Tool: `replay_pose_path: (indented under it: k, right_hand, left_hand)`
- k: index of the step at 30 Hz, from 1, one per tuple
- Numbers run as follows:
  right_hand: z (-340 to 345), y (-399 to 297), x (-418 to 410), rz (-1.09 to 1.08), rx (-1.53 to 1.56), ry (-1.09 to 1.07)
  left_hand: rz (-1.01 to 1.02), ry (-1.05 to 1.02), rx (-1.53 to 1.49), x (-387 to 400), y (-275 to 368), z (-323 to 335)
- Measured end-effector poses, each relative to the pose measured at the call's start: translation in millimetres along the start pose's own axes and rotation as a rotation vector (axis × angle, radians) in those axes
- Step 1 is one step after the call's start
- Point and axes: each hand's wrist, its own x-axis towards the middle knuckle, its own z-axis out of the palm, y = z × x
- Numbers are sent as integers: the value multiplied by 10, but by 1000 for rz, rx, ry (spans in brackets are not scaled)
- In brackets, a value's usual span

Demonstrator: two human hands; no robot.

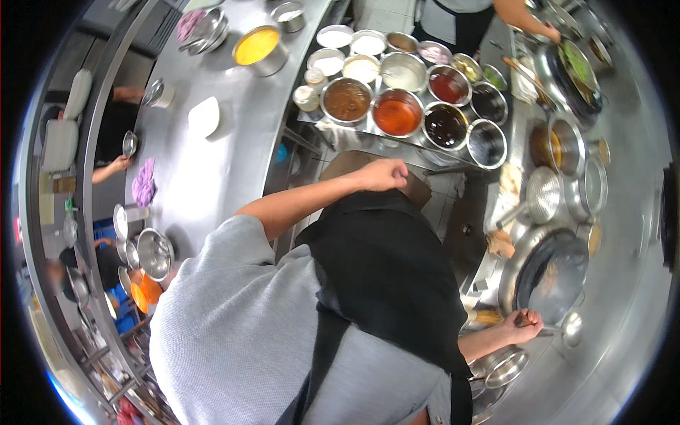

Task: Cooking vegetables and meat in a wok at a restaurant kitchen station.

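Observation:
My left hand [383,174] hangs over the front of my black apron, just short of the stand of sauce pots, with its fingers curled; whether anything is inside them I cannot tell. At the right, my right hand [523,325] grips the handle of a metal ladle [572,328], whose bowl lies beside the wok. Steam or smoke hangs over that wok [558,276] on the range, and its contents are blurred. A perforated metal strainer [543,195] rests above the wok in the picture, near a pot of amber liquid [550,146].
Steel pots of sauces [397,112] and powders stand ahead. The steel counter [175,175] at left holds a white dish [204,118], a pot of yellow liquid [257,47] and a purple cloth [143,182]. A co-worker [457,21] works at another wok. Metal bowls [499,366] sit near my right arm.

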Motion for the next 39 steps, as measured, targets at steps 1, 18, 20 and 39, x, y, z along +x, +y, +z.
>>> replay_pose_path:
  k: [1,18,20,39]
  right_hand:
    - [104,79,-4,20,-8,-21]
    - [101,342,-531,243,-593,228]
    - [-155,215,-500,245,-757,178]
    - [-1551,6,788,150,-1014,77]
  left_hand:
    - [-63,131,-112,-73,-149,-117]
    - [46,1177,1,-284,-1309,-1648]
    - [113,1219,27,-287,-1086,-1659]
    - [558,233,-245,1134,2455,978]
